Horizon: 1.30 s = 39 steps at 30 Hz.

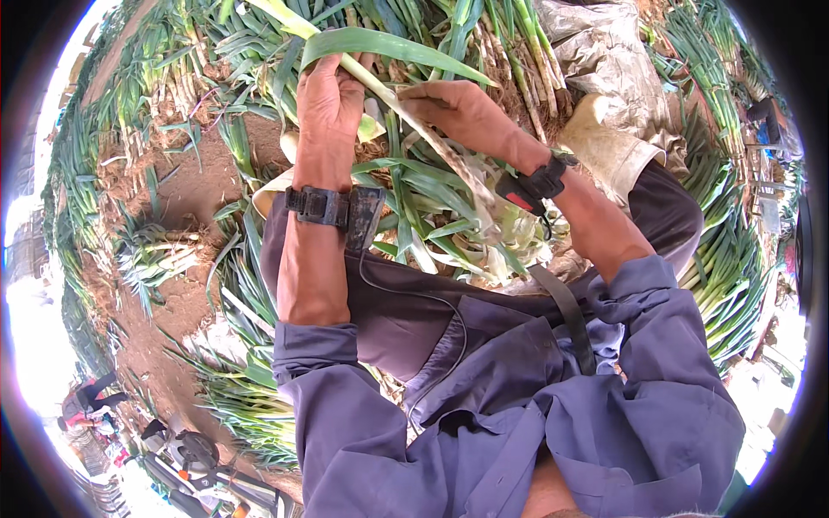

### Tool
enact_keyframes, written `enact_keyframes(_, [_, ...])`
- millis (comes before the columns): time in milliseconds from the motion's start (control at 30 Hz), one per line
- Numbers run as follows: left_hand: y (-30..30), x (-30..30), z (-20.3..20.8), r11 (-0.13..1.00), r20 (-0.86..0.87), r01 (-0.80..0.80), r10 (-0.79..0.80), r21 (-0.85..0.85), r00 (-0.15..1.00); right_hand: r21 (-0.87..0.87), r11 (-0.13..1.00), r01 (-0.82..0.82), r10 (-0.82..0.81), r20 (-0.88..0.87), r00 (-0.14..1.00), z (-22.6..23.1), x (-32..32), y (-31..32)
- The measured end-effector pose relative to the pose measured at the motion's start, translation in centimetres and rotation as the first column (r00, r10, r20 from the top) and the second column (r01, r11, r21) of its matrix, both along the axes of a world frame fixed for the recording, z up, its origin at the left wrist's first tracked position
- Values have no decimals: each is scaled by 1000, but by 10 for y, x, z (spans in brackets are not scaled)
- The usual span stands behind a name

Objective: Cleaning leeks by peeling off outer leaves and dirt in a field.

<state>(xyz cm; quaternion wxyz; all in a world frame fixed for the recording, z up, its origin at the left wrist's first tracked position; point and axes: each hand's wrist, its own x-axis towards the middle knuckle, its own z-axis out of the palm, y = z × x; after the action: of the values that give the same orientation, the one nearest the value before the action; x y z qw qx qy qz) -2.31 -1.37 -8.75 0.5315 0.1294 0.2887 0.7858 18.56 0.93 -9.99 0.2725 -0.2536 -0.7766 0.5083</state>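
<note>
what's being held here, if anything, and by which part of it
A leek, by its stalk near the green leaves, in the left hand. Whether the right hand, close lower down, also holds it can't be told.

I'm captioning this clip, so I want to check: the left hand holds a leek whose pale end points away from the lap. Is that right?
Not quite: the head view shows the pale end pointing toward the lap. The left hand does hold the leek.

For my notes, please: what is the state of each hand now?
Left hand: closed, holding the leek.
Right hand: curled at the leek; its grip cannot be told.
</note>
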Motion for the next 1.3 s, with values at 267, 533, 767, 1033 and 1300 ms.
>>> enact_keyframes(267, [5, 14, 0, 993, -87, -83, 91, 87, 992, 307, 939, 158, -168, 7, 986, 4, -9, 0])
enact_keyframes(533, [6, -7, 2, 979, -137, 66, -40, 192, 990, 174, 985, -2, -11, 77, 997, 16, -8, -1])
enact_keyframes(767, [5, -6, 11, 988, -102, -47, 62, 147, 993, -201, 971, 127, -152, -114, 982, 22, 31, 0])
enact_keyframes(1033, [3, 6, 18, 987, -119, -159, 160, 17, 980, -116, 978, 173, -179, -39, 983, 22, 11, -5])
enact_keyframes(1300, [0, 11, 16, 976, -192, -193, 209, 97, 959, 411, 904, 116, -141, 31, 989, 5, -22, -14])
